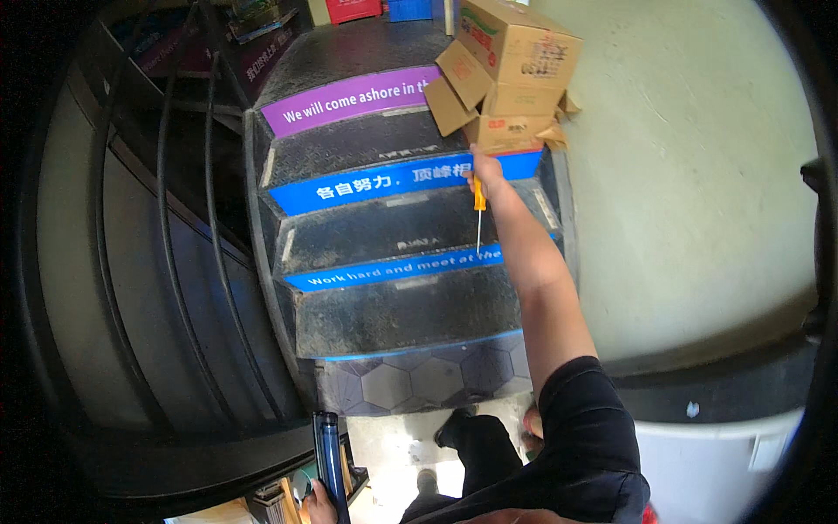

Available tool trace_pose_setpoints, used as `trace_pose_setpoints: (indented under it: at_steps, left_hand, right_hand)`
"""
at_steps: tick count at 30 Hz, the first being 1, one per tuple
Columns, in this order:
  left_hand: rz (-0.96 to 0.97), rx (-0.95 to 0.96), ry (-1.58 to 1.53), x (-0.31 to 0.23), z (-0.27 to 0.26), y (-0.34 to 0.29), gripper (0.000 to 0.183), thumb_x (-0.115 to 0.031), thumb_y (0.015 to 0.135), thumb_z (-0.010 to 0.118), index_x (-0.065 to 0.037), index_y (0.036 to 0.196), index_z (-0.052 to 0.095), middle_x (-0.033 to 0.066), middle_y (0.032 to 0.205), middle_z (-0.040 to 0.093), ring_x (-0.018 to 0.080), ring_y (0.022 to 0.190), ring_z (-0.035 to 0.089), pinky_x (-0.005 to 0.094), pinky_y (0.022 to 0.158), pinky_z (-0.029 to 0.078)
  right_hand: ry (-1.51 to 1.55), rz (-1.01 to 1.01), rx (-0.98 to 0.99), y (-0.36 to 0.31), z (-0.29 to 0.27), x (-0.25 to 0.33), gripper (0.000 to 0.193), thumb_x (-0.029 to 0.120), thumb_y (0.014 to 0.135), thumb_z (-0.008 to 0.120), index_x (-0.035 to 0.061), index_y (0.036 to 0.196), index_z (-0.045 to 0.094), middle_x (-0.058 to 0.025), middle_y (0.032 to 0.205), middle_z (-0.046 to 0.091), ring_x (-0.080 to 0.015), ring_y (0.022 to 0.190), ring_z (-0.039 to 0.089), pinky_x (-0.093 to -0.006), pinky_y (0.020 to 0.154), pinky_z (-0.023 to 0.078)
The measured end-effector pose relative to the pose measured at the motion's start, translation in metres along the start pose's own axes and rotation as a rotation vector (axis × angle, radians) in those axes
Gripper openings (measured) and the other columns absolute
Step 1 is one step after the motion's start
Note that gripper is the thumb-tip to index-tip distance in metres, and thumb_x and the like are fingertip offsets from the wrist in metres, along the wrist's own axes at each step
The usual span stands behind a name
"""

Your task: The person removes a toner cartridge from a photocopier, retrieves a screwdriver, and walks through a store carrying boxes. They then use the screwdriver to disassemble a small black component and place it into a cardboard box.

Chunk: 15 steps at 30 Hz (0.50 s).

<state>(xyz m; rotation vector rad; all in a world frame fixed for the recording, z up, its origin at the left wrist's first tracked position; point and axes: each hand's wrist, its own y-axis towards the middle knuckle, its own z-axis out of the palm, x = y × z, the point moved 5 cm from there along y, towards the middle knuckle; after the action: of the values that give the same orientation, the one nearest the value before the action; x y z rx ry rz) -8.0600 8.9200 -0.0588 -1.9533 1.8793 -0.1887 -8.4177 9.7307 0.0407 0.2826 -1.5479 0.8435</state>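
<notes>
My right hand (pixel 489 175) reaches forward over the stairs, closed around a screwdriver with a yellow handle (pixel 479 196). Its thin metal shaft (pixel 478 231) points back down the steps toward me. Just beyond the fingers is the lowest of a stack of brown cardboard boxes (pixel 511 131); whether the hand touches it I cannot tell. At the lower edge, my left hand (pixel 319 505) is closed on a dark blue tube (pixel 329 454) with a black end, held upright. Much of that hand is out of the picture.
Black stair treads (pixel 384 236) climb ahead, with blue and purple lettered strips on the risers. Dark metal railing bars (pixel 175 262) run along the left, and a pale wall (pixel 681 175) on the right. Red (pixel 353 9) and blue (pixel 410 9) containers stand at the top.
</notes>
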Motion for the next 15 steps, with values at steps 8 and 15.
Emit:
trace_pose_setpoints:
  at_steps: [8, 15]
  left_hand:
    - [0.182, 0.053, 0.473, 0.048, 0.060, 0.005, 0.081, -0.021, 0.093, 0.049, 0.005, 0.157, 0.007, 0.0278, 0.096, 0.066, 0.0342, 0.071, 0.061, 0.0522, 0.064, 0.048]
    - [-0.017, 0.130, 0.313, -0.002, 0.034, 0.030, 0.084, -0.042, 0.095, 0.054, -0.007, 0.159, 0.011, 0.0293, 0.108, 0.066, 0.0396, 0.080, 0.065, 0.0509, 0.066, 0.053]
  right_hand:
    - [0.148, 0.064, -0.251, 0.130, 0.032, 0.049, 0.055, 0.057, 0.096, 0.051, 0.0035, 0.107, 0.059, -0.0130, 0.071, 0.060, -0.0227, 0.044, 0.052, -0.0354, 0.039, 0.042]
    - [0.195, 0.010, -0.435, 0.156, 0.034, 0.037, 0.044, 0.046, 0.095, 0.052, 0.0029, 0.098, 0.061, -0.0115, 0.079, 0.061, -0.0231, 0.058, 0.058, -0.0364, 0.045, 0.043]
